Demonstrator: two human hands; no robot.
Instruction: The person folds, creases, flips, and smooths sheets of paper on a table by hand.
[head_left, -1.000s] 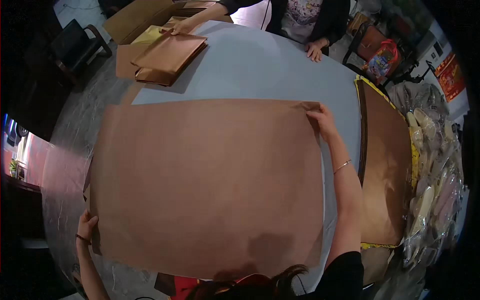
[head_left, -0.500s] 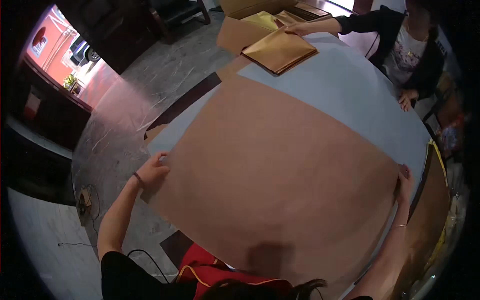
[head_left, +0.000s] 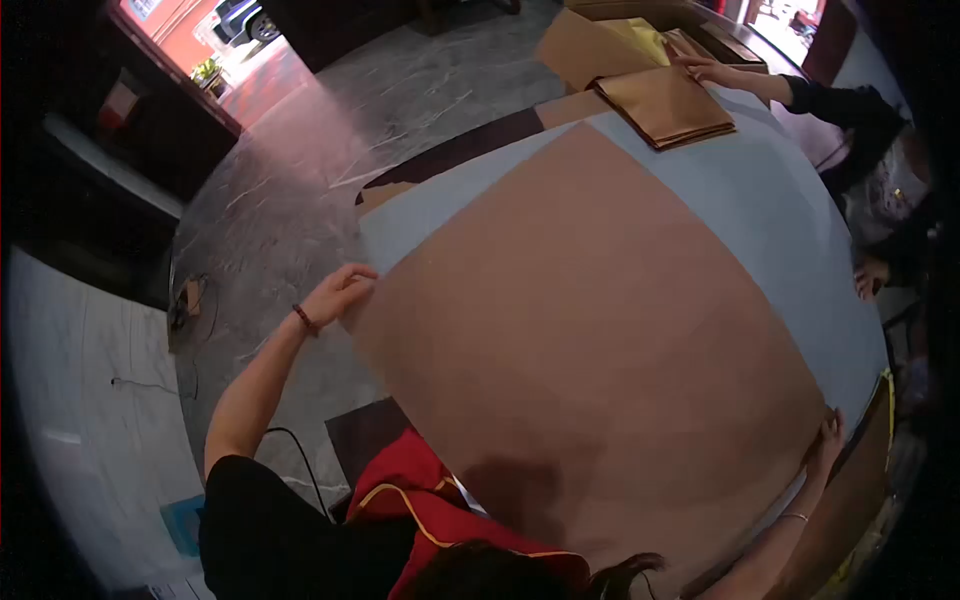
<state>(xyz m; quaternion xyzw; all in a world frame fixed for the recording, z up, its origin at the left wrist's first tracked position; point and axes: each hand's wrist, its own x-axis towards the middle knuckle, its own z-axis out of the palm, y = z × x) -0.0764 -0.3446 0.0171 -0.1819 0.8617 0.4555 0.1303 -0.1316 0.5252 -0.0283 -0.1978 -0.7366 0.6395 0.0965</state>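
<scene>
A large brown sheet (head_left: 600, 330) lies over the light blue-grey table (head_left: 745, 200), its near part reaching my red apron (head_left: 405, 475). At the sheet's left corner is my left hand (head_left: 345, 292), its fingers closed on the edge. My right hand (head_left: 828, 440) grips the corner at the far right, the fingertips partly hidden. Beyond the sheet, a folded brown stack (head_left: 665, 105) rests near the table's far edge, and a co-worker's hand (head_left: 708, 70) touches its top.
An open cardboard box (head_left: 580, 50) with yellow and brown sheets stands behind the stack. The co-worker's other hand (head_left: 872, 278) rests at the right table edge. Dark and brown pieces (head_left: 460, 150) lie along the left edge. A brown stack with yellow edging (head_left: 868, 430) sits at right.
The view has swung left. The sheet now appears turned, with a corner pointing away from me. Both my hands still hold it. The co-worker's hand has stayed at the folded stack.
</scene>
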